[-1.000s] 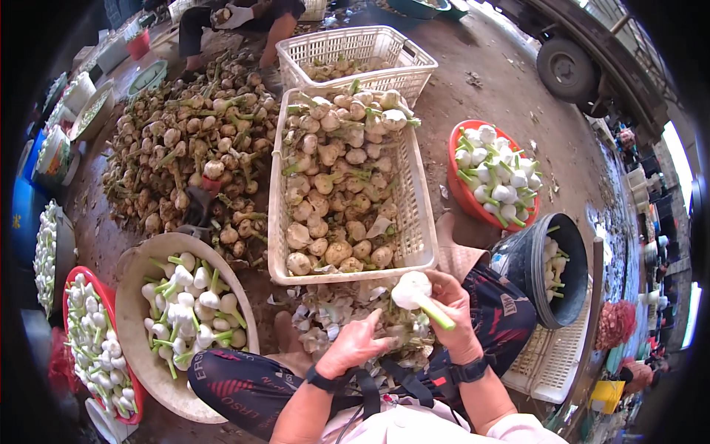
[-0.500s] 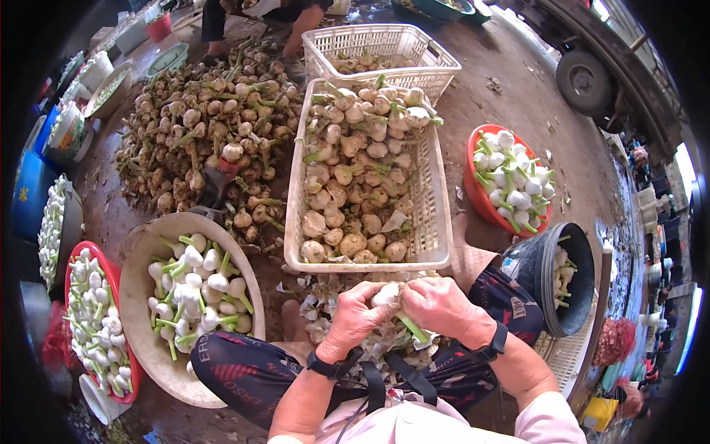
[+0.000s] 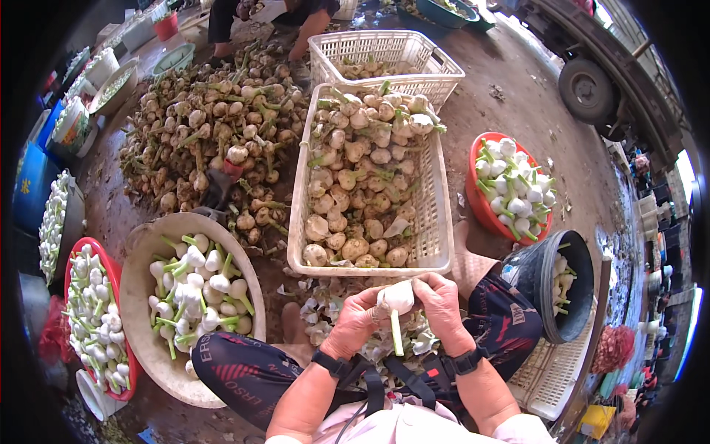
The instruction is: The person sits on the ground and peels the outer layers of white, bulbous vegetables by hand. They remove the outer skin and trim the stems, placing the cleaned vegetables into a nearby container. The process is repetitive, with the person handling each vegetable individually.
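Note:
Between my two hands is a white garlic bulb (image 3: 398,297), its short green stem pointing down toward me. My left hand (image 3: 360,317) grips the bulb's left side with thumb and fingers. On the other side, my right hand (image 3: 441,300) is closed with its fingertips pinched at the bulb's edge. Beneath them, loose garlic skins (image 3: 416,342) lie in a heap between my legs. Just beyond my hands stands a cream plastic crate (image 3: 370,271), partly filled with unpeeled, brownish garlic bulbs (image 3: 362,177).
To the left, a pale round basin (image 3: 135,296) and a red basin (image 3: 118,281) hold white garlic. Right are an orange basin (image 3: 484,214) and a dark bucket (image 3: 532,266). Dirty garlic (image 3: 207,133) is piled beyond, near another person's legs (image 3: 314,29). A second crate (image 3: 444,72) touches the first.
The garlic's stem has swung from slanting right to pointing almost straight down. My right hand has moved off the stem side, lower and turned more upright, leaving the bulb more exposed.

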A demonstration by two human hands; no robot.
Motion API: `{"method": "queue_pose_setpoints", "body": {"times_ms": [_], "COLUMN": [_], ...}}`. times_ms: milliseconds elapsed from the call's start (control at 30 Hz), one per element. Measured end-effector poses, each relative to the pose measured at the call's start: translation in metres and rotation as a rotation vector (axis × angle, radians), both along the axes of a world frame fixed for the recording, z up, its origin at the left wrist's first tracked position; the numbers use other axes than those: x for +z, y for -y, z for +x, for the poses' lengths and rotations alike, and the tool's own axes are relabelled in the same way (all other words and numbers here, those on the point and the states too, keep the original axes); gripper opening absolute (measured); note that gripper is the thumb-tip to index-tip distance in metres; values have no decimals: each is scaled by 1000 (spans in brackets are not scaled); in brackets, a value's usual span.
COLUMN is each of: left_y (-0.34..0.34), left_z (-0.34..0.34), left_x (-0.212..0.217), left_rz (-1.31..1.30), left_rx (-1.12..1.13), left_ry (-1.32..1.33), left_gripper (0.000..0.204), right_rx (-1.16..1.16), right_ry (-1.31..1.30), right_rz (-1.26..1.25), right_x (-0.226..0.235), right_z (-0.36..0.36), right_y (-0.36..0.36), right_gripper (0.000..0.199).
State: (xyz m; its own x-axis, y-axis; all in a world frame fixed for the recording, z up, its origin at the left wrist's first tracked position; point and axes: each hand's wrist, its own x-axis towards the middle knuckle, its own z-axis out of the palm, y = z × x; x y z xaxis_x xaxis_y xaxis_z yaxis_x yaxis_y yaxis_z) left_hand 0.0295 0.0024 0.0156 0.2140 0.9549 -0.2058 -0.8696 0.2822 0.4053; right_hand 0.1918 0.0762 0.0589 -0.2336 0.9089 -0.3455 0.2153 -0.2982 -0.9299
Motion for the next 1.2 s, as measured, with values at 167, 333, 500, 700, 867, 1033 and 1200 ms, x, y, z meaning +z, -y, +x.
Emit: {"method": "queue_pose_setpoints", "body": {"times_ms": [167,333,500,700,867,1033,1200], "left_y": [-4,5,0,-1,-4,-4,0], "left_z": [-1,17,5,-13,-18,-14,-24], "left_x": [1,-1,12,15,21,26,26], "left_rz": [106,-51,-265,-158,-203,-295,-238], "left_rx": [-129,23,19,75,144,106,-16], "left_ry": [-224,-340,-345,26,5,-19,44], "left_gripper": [60,57,55,69,68,65,62], "right_rx": [130,375,-142,57,375,633,381], "right_ry": [-137,326,-196,194,260,70,114], "right_rz": [-175,665,-26,297,366,549,559], "right_x": [28,29,13,-18,7,37,37], "right_z": [0,-19,-17,29,6,-31,-47], "right_y": [-1,20,5,-18,19,4,14], "right_gripper": [17,8,15,30,23,37,11]}}
